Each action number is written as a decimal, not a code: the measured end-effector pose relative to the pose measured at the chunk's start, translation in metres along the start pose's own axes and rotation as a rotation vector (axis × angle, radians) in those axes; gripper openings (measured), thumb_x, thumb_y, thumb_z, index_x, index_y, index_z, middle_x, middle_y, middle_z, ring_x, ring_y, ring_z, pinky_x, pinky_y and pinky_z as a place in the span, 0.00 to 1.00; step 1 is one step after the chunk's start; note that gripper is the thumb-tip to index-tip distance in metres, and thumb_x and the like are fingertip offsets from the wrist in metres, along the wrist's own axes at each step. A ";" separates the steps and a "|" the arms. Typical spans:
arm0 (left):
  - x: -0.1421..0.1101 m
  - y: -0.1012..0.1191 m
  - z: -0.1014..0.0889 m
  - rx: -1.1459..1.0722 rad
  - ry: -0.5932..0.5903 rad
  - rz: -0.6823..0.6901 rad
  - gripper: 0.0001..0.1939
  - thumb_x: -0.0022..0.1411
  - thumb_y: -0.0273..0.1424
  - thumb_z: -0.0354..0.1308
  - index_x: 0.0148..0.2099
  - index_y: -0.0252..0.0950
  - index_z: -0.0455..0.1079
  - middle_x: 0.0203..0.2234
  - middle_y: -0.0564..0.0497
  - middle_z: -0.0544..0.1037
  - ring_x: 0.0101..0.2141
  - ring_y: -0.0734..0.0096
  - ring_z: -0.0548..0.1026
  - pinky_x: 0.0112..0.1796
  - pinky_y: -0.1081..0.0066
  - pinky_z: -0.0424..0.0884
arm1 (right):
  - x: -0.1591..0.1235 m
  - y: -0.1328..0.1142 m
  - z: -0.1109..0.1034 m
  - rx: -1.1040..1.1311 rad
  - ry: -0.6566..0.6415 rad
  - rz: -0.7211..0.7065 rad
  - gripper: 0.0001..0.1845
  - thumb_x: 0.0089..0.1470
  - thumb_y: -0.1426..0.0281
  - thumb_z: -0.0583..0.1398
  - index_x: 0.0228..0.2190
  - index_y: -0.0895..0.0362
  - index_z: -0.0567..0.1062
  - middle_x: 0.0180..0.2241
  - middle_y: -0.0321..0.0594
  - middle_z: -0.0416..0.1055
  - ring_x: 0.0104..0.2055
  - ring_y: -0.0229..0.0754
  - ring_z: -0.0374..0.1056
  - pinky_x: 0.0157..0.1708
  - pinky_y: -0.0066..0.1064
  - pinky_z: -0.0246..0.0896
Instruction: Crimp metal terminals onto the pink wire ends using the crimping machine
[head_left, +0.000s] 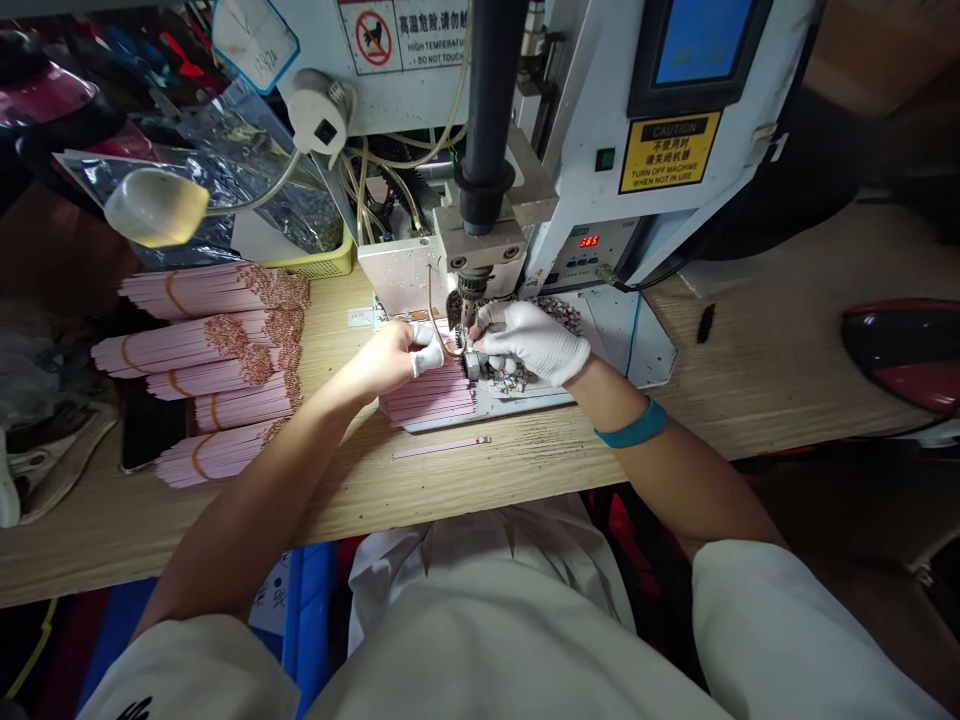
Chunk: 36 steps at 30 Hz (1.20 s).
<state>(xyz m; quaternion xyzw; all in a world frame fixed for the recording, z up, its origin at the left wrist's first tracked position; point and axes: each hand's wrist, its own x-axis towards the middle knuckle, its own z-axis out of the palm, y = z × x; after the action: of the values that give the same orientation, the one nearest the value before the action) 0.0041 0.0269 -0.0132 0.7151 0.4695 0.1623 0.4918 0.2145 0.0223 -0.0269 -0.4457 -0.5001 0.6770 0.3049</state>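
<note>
My left hand, with white finger cots on its fingertips, reaches to the left of the press head of a bench machine. A thin copper-coloured wire curves down past those fingertips, and I cannot tell whether they pinch it. My right hand, in a white glove, is shut around a small metal part under the press head. Beneath both hands, a stack of pink flat wires lies on the machine's metal plate. Banded bundles of pink wires with frayed copper ends lie to the left.
A single pink wire lies on the wooden bench near its front edge. A red display reads 385 on the machine, and a heat warning sign is above. A lamp and foil bags stand back left.
</note>
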 end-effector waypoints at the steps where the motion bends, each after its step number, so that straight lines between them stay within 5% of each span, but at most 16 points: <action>1: 0.000 0.000 0.000 -0.001 0.007 0.005 0.07 0.47 0.33 0.57 0.25 0.33 0.68 0.21 0.53 0.70 0.29 0.68 0.69 0.28 0.73 0.63 | 0.000 0.000 0.000 0.004 0.002 -0.004 0.07 0.48 0.82 0.60 0.29 0.59 0.69 0.19 0.32 0.63 0.15 0.29 0.58 0.09 0.18 0.50; 25: 0.002 0.002 0.000 -0.016 0.009 -0.011 0.05 0.46 0.29 0.55 0.25 0.32 0.68 0.24 0.52 0.72 0.29 0.71 0.69 0.29 0.73 0.63 | -0.002 -0.004 0.003 0.054 0.013 -0.001 0.10 0.48 0.84 0.60 0.27 0.59 0.66 0.19 0.31 0.63 0.15 0.28 0.58 0.08 0.18 0.51; 30: -0.011 0.008 -0.003 0.032 -0.032 0.011 0.07 0.50 0.31 0.57 0.26 0.31 0.70 0.23 0.51 0.73 0.27 0.72 0.68 0.28 0.74 0.63 | -0.019 -0.015 -0.021 -0.122 0.002 -0.035 0.07 0.51 0.79 0.62 0.34 0.61 0.70 0.21 0.35 0.68 0.18 0.32 0.64 0.11 0.19 0.58; 36: -0.041 0.023 0.018 0.502 -0.169 -0.074 0.10 0.54 0.33 0.56 0.30 0.32 0.75 0.18 0.51 0.71 0.21 0.73 0.65 0.24 0.74 0.58 | -0.034 -0.019 -0.038 -0.438 -0.370 0.100 0.09 0.52 0.74 0.61 0.37 0.61 0.76 0.28 0.40 0.74 0.20 0.32 0.68 0.13 0.20 0.60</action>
<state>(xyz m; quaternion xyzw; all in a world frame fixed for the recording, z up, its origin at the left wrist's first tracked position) 0.0077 -0.0186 0.0077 0.8082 0.4779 -0.0376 0.3421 0.2629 0.0145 -0.0023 -0.3940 -0.6589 0.6368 0.0715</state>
